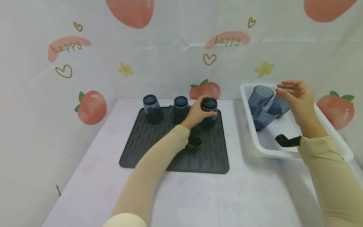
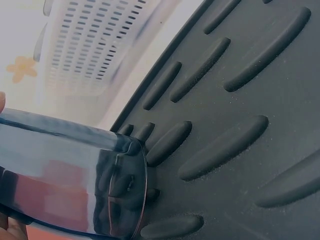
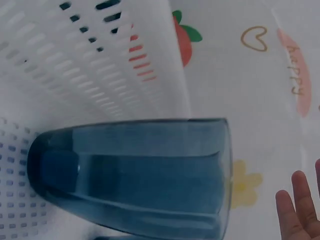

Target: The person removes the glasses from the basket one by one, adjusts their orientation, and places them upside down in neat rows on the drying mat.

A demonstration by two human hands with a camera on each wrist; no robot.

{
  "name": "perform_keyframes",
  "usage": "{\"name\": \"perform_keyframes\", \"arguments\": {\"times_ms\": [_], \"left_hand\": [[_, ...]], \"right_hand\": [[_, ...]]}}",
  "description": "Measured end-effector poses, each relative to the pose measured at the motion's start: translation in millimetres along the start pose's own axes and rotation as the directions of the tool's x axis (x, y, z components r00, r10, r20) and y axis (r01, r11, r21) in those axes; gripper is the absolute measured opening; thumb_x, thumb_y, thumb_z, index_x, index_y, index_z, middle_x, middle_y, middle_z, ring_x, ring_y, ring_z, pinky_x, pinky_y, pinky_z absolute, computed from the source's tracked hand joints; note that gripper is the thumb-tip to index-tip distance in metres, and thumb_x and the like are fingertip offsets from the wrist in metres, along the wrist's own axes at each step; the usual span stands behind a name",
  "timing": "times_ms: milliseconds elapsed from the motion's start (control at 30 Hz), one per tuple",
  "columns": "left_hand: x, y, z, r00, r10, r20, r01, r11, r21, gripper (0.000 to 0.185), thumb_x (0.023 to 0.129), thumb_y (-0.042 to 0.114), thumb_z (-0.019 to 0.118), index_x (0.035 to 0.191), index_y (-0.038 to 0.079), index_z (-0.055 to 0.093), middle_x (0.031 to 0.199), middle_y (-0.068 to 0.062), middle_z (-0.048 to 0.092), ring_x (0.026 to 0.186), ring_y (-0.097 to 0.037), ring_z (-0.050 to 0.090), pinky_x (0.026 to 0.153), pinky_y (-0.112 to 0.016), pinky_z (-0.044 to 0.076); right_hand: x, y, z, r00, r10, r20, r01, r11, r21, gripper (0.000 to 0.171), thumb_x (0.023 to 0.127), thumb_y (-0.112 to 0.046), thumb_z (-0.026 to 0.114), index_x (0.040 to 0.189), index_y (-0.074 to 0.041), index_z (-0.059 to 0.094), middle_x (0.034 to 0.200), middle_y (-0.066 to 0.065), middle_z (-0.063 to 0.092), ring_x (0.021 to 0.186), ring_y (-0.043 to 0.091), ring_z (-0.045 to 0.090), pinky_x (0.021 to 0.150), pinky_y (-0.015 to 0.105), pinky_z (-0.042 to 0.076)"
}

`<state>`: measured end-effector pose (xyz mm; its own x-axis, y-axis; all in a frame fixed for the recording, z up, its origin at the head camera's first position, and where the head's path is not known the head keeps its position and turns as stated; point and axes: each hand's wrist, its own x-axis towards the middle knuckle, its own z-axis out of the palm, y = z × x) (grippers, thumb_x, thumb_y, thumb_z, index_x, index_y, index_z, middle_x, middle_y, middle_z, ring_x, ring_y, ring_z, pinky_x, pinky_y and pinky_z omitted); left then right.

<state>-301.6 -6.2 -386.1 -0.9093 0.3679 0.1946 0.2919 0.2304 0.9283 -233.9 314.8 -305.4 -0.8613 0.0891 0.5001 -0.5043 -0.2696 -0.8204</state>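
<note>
Dark grey ribbed silicone, a square drying mat (image 1: 158, 148) is lying on the white table (image 1: 198, 195), and three translucent blue plastic cups are standing upside down along its far edge. The left hand (image 1: 195, 114) is gripping the rightmost inverted cup (image 1: 209, 111), its fingers curled round the side; the left wrist view is showing that cup's rim (image 2: 142, 190) sitting on the mat's raised ribs (image 2: 225, 147). The other two inverted cups, the leftmost one (image 1: 151, 108) and the middle one (image 1: 181, 108), are standing apart from the hand, the middle one just beside it.

To the right of the mat, a white perforated plastic tray (image 1: 286, 129) is holding three more blue cups, lying tilted with their mouths up: one at the back left (image 1: 259, 96), one in front of it (image 1: 266, 114) and one partly hidden behind the right hand (image 1: 296, 97). That hand is hovering over the tray with its fingers relaxed and spread, holding nothing. The right wrist view is showing one blue cup (image 3: 135, 175) on its side against the tray wall (image 3: 100, 65), with fingertips (image 3: 300, 210) apart from its rim.

Six cups in all: three on the mat, three in the tray.
</note>
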Motion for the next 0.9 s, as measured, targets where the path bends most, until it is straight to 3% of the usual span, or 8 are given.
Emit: {"name": "perform_keyframes", "arguments": {"times_ms": [200, 367, 500, 767, 833, 900], "left_hand": [[0.2, 0.8, 0.1, 1.0, 0.002, -0.002, -0.002, 1.0, -0.014, 0.069, 0.079, 0.016, 0.082, 0.138, 0.02, 0.045, 0.133, -0.004, 0.054, 0.118, -0.018, 0.054, 0.098, -0.035, 0.048], [-0.5, 1.3, 0.8, 1.0, 0.001, -0.005, -0.001, 1.0, -0.011, 0.07, 0.079, 0.016, 0.082, 0.138, 0.018, 0.045, 0.132, -0.004, 0.054, 0.118, -0.018, 0.054, 0.099, -0.035, 0.048], [-0.2, 0.9, 0.6, 1.0, -0.01, -0.004, 0.01, 1.0, -0.003, 0.07, 0.079, 0.017, 0.082, 0.138, 0.02, 0.045, 0.132, -0.003, 0.054, 0.117, -0.018, 0.054, 0.098, -0.035, 0.048], [0.8, 0.3, 0.1, 1.0, -0.013, 0.0, 0.013, 1.0, 0.01, 0.072, 0.079, 0.018, 0.081, 0.141, 0.017, 0.043, 0.132, -0.003, 0.054, 0.117, -0.018, 0.054, 0.098, -0.036, 0.048], [0.8, 0.5, 0.0, 1.0, -0.014, 0.003, 0.014, 1.0, 0.008, 0.073, 0.079, 0.018, 0.081, 0.141, 0.016, 0.042, 0.132, -0.003, 0.054, 0.118, -0.019, 0.054, 0.099, -0.037, 0.048], [0.5, 0.9, 0.1, 1.0, -0.016, 0.006, 0.016, 1.0, 0.012, 0.073, 0.08, 0.018, 0.081, 0.142, 0.016, 0.042, 0.132, -0.002, 0.053, 0.118, -0.018, 0.053, 0.1, -0.036, 0.048]], "right_hand": [[0.3, 10.0, -14.4, 0.998, 0.057, 0.009, -0.056, 0.991, -0.125, 0.03, 0.089, 0.017, 0.053, 0.109, -0.003, 0.065, 0.099, -0.001, 0.071, 0.086, 0.007, 0.068, 0.077, 0.01, 0.051], [-0.3, 13.8, -20.6, 0.991, 0.132, -0.02, -0.131, 0.942, -0.31, 0.027, 0.091, 0.007, 0.059, 0.111, -0.011, 0.065, 0.101, -0.011, 0.068, 0.09, 0.001, 0.063, 0.077, 0.006, 0.046], [0.3, 16.0, -22.1, 0.984, 0.172, -0.04, -0.172, 0.88, -0.443, 0.026, 0.092, 0.001, 0.061, 0.111, -0.016, 0.064, 0.099, -0.017, 0.066, 0.09, -0.004, 0.061, 0.076, 0.006, 0.044], [2.6, 17.0, -26.5, 0.961, 0.274, -0.017, -0.213, 0.702, -0.68, 0.026, 0.095, -0.013, 0.061, 0.119, -0.022, 0.058, 0.102, -0.027, 0.059, 0.094, -0.012, 0.053, 0.078, 0.006, 0.041], [2.3, 15.5, -26.3, 0.949, 0.316, -0.015, -0.232, 0.661, -0.714, 0.027, 0.096, -0.018, 0.061, 0.122, -0.024, 0.056, 0.105, -0.028, 0.056, 0.098, -0.013, 0.05, 0.087, 0.012, 0.042], [2.0, 14.2, -25.7, 0.936, 0.351, -0.013, -0.246, 0.629, -0.738, 0.028, 0.096, -0.023, 0.061, 0.124, -0.025, 0.054, 0.107, -0.028, 0.053, 0.101, -0.012, 0.047, 0.101, 0.027, 0.041]]}}
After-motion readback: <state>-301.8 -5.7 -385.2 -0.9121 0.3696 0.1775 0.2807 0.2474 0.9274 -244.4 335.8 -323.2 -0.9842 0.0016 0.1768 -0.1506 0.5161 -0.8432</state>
